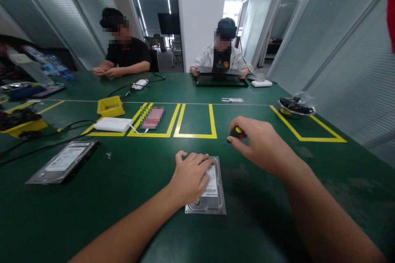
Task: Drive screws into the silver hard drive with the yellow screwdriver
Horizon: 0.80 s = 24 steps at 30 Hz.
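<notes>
Nearest the camera: two bare forearms (330, 209), entering from the lower edge over a green table (92, 205). Right hand (247, 137) raised, fingers curled in a narrow grip around a screwdriver. Left hand (191, 177) palm down, fingers loosely spread, resting on a hard drive (213, 189); drive lies flat, label up, on the near side of the yellow tape outlines (196, 136). Second hard drive (66, 158) lies well to the left, flat. White block (113, 124) with cable just beyond it. Screwdriver (237, 132): black-and-yellow handle, tip apart from the drive. Small screws (108, 155) scattered near the second drive.
</notes>
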Each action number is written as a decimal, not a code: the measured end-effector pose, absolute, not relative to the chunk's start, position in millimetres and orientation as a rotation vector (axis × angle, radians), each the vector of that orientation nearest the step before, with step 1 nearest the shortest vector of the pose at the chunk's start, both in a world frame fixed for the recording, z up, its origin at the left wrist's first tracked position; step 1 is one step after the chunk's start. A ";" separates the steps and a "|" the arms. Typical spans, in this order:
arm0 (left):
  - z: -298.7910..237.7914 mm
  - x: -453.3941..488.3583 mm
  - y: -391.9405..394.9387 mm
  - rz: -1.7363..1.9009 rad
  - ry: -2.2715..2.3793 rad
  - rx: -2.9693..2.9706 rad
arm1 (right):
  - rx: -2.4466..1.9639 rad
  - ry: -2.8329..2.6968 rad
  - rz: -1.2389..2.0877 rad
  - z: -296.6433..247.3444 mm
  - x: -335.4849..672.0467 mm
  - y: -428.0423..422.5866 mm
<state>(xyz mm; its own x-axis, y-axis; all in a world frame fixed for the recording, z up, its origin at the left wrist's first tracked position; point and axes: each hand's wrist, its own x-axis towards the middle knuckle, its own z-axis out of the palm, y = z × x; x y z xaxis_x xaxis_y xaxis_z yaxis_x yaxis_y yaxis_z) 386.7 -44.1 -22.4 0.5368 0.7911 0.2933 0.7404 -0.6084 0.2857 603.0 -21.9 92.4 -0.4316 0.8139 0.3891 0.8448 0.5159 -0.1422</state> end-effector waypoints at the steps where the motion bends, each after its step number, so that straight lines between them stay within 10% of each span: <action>1: -22.3 386.5 -44.3 0.608 1.322 2.639 | -1.452 -2.378 -0.146 93.4 601.0 -25.0; 24: -20.6 383.0 -49.2 0.643 1.329 2.633 | -2.155 -2.375 -0.172 -0.8 587.8 -47.3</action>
